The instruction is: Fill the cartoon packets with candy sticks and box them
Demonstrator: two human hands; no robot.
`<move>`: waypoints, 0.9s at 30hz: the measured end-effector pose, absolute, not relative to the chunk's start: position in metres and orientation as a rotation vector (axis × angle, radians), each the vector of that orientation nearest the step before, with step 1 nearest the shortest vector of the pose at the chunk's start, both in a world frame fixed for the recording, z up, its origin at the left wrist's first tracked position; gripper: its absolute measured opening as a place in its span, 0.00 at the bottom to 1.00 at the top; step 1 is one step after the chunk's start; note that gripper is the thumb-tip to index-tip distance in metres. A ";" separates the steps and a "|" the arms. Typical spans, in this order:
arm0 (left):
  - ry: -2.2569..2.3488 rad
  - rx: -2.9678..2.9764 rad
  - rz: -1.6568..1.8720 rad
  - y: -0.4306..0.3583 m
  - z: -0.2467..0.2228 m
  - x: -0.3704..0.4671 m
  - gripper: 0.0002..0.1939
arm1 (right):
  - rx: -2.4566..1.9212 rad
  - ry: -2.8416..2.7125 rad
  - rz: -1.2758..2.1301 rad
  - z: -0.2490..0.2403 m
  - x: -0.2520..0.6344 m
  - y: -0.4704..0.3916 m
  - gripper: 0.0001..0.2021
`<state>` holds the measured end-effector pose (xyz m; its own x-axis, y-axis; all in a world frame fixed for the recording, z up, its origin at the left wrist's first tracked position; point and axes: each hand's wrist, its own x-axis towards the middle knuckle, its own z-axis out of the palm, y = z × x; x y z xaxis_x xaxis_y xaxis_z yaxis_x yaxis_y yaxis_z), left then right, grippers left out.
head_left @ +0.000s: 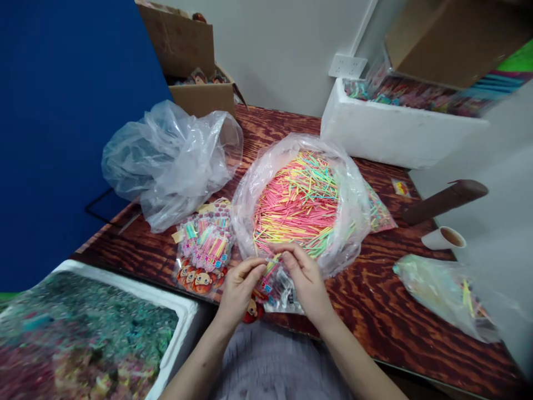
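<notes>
A large clear bag (358,222) stands open on the wood-patterned table, full of thin coloured sticks (297,203) in pink, yellow and green. In front of it, at the table's front edge, my left hand (245,280) pinches the left side of a small clear packet (270,269) with coloured sticks in it. Thumb and fingers of my right hand (302,275) close on the top of the same packet's sticks. Below my hands lie more clear wrappers (286,297). A pile of filled packets (208,244) with printed cartoon heads is left of the bag.
Crumpled clear plastic (179,161) and a cardboard box (204,99) are at the back left. White foam boxes stand back right (375,130) and lower left (181,305). On the right are a brown cylinder (445,203), a paper cup (437,239) and a plastic bag (445,289).
</notes>
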<state>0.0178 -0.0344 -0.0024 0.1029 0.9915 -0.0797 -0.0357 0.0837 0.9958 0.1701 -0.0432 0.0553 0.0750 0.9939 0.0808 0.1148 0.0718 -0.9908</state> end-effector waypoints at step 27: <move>1.941 1.834 1.142 0.009 -0.033 -0.050 0.35 | -1.400 -1.429 1.016 0.007 0.166 -0.037 0.09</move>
<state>-0.0501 0.0091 -0.0334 -0.1855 0.9246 0.3329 0.7397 -0.0916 0.6667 0.1657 -0.0368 0.0072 0.0088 0.9992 0.0395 0.2914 0.0352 -0.9560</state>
